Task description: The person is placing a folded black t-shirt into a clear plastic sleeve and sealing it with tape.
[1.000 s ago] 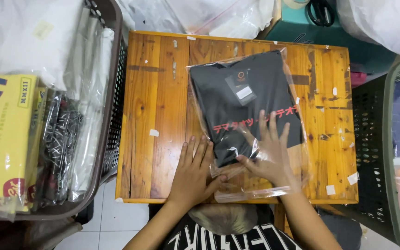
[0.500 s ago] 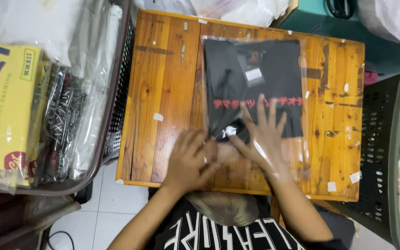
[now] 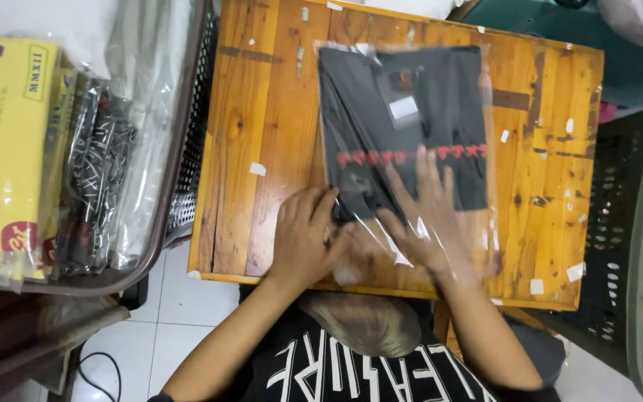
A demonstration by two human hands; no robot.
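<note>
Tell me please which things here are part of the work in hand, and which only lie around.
In hand:
left hand
right hand
clear plastic bag
folded black T-shirt

Lying about:
wooden table
left basket of packed garments
yellow box
dark mesh basket

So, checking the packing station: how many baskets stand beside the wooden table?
2: a dark basket left of the table, filled with bagged goods, and a dark basket on its right. Others may lie out of frame.
</note>
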